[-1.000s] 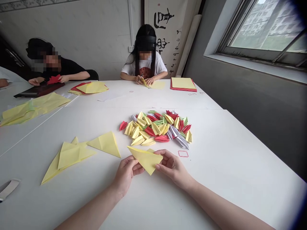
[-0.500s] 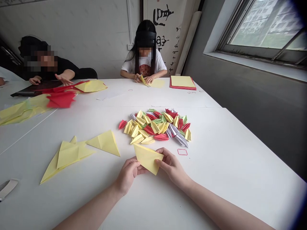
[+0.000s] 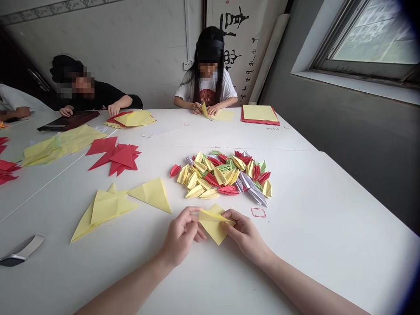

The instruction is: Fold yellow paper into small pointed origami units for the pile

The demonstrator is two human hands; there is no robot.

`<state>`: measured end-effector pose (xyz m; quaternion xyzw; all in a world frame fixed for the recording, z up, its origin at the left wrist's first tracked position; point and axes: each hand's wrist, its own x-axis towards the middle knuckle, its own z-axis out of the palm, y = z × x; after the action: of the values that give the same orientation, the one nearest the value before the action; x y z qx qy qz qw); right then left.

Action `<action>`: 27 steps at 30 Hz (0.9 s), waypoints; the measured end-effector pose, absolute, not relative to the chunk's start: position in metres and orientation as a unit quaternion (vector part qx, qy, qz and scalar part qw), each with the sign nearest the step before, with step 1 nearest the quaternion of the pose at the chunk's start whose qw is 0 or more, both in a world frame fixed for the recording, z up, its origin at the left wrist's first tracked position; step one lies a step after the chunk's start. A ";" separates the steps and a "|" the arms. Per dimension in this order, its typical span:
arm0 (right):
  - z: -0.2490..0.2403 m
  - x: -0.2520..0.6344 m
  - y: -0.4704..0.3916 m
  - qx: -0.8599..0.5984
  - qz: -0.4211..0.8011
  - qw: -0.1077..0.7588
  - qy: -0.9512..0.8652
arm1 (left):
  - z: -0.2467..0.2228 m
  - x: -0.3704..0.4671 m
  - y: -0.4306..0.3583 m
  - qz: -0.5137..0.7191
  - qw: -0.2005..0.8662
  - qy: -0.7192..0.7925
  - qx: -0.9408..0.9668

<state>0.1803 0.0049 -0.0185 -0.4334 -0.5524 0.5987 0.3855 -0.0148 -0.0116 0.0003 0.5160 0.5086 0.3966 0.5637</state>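
Observation:
A yellow paper square point(image 3: 218, 232), folded across its upper part, is held just above the white table. My right hand point(image 3: 244, 232) pinches its right side between thumb and fingers. At its left corner is my left hand point(image 3: 182, 234), index fingertip against the edge, thumb clear of the paper and fingers loosely apart. Beyond both hands lies a heap of small folded paper pieces point(image 3: 223, 175) in yellow, red, green and pale purple. To the left rest creased yellow sheets point(image 3: 110, 208) and a yellow paper triangle point(image 3: 152, 194).
Red paper pieces point(image 3: 123, 157) and a long yellow paper strip point(image 3: 65, 142) lie farther left. A strap-like object point(image 3: 24, 251) is near the left edge. Across the table point(image 3: 302, 245), one person point(image 3: 208, 94) folds yellow paper beside a sheet stack point(image 3: 260, 113); another leans over a dark flat object point(image 3: 68, 120).
The yellow paper has opened partway and turned in my hands; my left thumb has come off it. Red pieces, blurred in motion before, now rest on the table. The view has shifted left.

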 end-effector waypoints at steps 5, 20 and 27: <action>-0.022 0.186 0.006 -0.429 0.621 0.384 -0.532 | 0.021 -0.077 0.031 0.477 0.256 0.606 0.583; -0.019 0.187 0.006 -0.421 0.650 0.368 -0.514 | 0.052 -0.252 0.211 0.270 0.105 0.869 0.401; -0.019 0.188 0.005 -0.445 0.643 0.339 -0.522 | 0.029 -0.272 0.214 0.179 0.105 0.896 0.392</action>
<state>0.1878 0.0049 -0.0188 -0.4452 -0.5222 0.6435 0.3391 -0.2724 0.2142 0.0293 0.3922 0.8962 0.1791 0.1051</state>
